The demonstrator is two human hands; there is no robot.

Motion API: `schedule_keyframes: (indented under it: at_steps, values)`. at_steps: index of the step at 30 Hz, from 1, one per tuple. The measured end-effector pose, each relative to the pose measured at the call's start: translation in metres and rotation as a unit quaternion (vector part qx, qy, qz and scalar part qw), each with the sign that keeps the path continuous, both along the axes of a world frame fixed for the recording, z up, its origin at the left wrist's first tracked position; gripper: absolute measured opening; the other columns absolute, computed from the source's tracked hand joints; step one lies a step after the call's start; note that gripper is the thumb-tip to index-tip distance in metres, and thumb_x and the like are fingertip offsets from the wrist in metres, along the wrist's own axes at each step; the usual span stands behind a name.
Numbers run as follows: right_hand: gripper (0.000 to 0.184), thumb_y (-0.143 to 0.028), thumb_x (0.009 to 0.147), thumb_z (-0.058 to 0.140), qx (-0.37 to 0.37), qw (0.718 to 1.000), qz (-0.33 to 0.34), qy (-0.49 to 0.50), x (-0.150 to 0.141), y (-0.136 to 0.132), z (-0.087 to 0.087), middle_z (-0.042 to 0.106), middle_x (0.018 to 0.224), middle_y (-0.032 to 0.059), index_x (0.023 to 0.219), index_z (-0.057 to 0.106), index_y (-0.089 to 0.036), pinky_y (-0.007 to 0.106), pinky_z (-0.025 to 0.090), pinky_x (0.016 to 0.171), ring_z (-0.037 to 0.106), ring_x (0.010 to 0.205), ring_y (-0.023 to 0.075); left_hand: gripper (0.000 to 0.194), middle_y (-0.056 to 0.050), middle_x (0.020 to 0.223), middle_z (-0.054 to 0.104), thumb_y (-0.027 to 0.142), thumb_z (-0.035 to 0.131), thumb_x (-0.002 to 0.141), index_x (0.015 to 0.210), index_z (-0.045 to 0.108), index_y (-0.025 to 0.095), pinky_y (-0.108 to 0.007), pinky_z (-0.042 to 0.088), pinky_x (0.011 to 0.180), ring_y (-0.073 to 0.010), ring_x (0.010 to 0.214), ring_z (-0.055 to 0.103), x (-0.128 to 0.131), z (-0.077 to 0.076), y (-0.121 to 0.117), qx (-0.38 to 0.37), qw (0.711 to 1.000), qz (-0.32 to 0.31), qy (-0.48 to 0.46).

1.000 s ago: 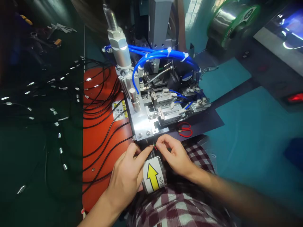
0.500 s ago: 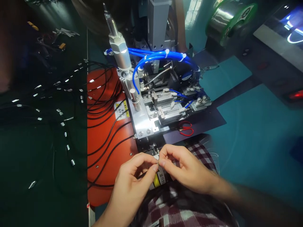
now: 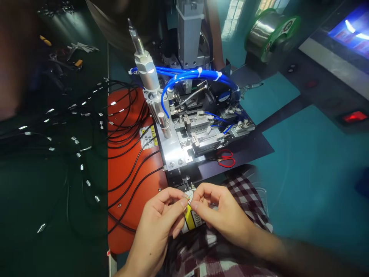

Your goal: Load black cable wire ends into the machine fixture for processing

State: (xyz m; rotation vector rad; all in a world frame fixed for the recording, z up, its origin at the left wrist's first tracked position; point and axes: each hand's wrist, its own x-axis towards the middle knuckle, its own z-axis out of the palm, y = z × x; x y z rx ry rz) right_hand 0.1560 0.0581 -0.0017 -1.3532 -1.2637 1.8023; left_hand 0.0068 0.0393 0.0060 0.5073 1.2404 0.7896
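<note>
My left hand (image 3: 161, 221) pinches thin coloured wires (image 3: 188, 199) between thumb and forefinger. The wire ends, reddish and yellow-green, show in the small gap between my hands. My right hand (image 3: 223, 213) is closed at the other side of that gap, its thumb and forefinger pressed together on the wire tips. Below the fingers lies a white label with a yellow arrow (image 3: 189, 217), partly covered by my hands. Just beyond them stands a metal fixture (image 3: 172, 156) with pneumatic cylinders and blue air hoses (image 3: 196, 74).
Black cables (image 3: 138, 181) cross the orange base (image 3: 121, 238); several metal-tipped ends (image 3: 82, 167) lie on the dark green mat at left. Red-handled scissors (image 3: 226, 158) rest right of the fixture. A solder wire spool (image 3: 261, 34) stands behind. Another person's arm (image 3: 216, 38) shows at the back.
Both hands have come back from the fixture's front edge toward my body, still pinching together. In the last half second they parted slightly, exposing the coloured wires. The view shifted a little.
</note>
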Motion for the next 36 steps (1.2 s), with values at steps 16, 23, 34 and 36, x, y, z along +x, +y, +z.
schedule_keyframes:
  at_steps: [16, 23, 34, 36]
  values:
    - [0.01, -0.022, 0.08, 0.061, 0.052, 0.992, 0.112, -0.003, 0.028, 0.032, 0.005, 0.057, 0.065, -0.0018, 0.076, 0.063, -0.014, 0.021, 0.038, 0.054, 0.046, 0.056, 0.0087, 0.026, 0.008, 0.048, 0.029, 0.04, 0.069, 0.077, 0.078, 0.063, 0.015, -0.022, 0.01, 0.043, -0.0049, 0.045, 0.019, -0.002, -0.006, -0.004, 0.002, 0.998, -0.052, 0.02]
    - [0.008, -0.02, 0.079, 0.062, 0.043, 0.99, 0.136, 0.004, 0.028, 0.03, 0.006, 0.055, 0.063, -0.0025, 0.075, 0.063, -0.013, 0.021, 0.036, 0.053, 0.043, 0.055, 0.0083, 0.029, 0.009, 0.048, 0.029, 0.043, 0.07, 0.077, 0.08, 0.062, 0.015, -0.021, 0.011, 0.043, -0.005, 0.045, 0.019, -0.002, -0.004, -0.006, 0.012, 0.998, -0.061, 0.031]
    - [0.007, -0.012, 0.084, 0.056, 0.546, 0.813, 0.122, -0.162, 0.03, 0.019, -0.008, 0.065, 0.072, 0.0035, 0.079, 0.061, -0.015, 0.031, 0.043, 0.066, 0.057, 0.066, 0.015, 0.028, 0.009, 0.047, 0.032, 0.041, 0.07, 0.075, 0.08, 0.063, 0.015, -0.02, 0.011, 0.042, -0.005, 0.045, 0.021, 0.0, -0.008, -0.005, 0.012, 0.997, -0.055, 0.051]
    - [0.009, -0.012, 0.086, 0.055, 0.605, 0.765, 0.114, -0.191, 0.031, 0.016, -0.013, 0.067, 0.071, 0.0031, 0.08, 0.061, -0.015, 0.031, 0.044, 0.066, 0.058, 0.065, 0.0144, 0.028, 0.009, 0.046, 0.032, 0.041, 0.07, 0.075, 0.079, 0.063, 0.015, -0.02, 0.012, 0.042, -0.0048, 0.045, 0.022, 0.0, -0.007, -0.005, 0.009, 0.997, -0.053, 0.051]
